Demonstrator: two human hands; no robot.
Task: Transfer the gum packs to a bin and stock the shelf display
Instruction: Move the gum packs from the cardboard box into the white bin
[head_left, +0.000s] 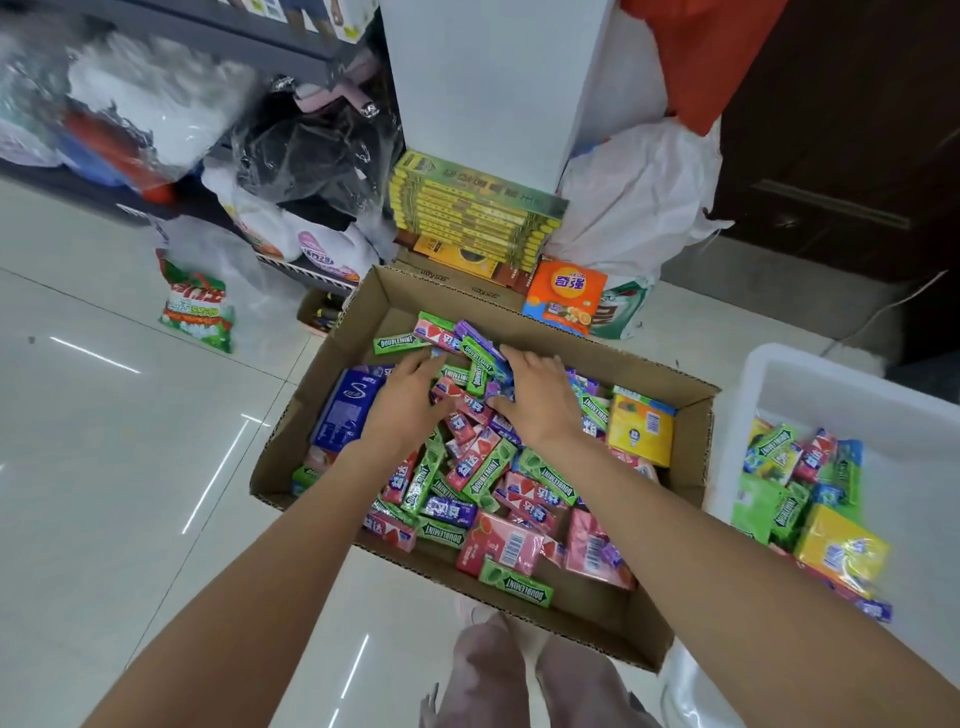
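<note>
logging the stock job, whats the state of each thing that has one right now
cardboard box: open, flaps up, part full of loose gum packs
white bin: open, some gum packs inside
left hand: fingers curled into the gum pile
right hand: fingers curled over the gum pile
stacked yellow boxes: closed, stacked

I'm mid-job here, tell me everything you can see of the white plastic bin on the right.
The white plastic bin sits on the pale tiled floor just right of the brown cardboard box, partly cut off by the picture's right edge. It is rectangular with a thick rounded rim and smooth, glossy walls, upright and open-topped. Inside lies a loose heap of gum packs: green, pink, blue and yellow-wrapped ones. Neither hand touches it.
</note>
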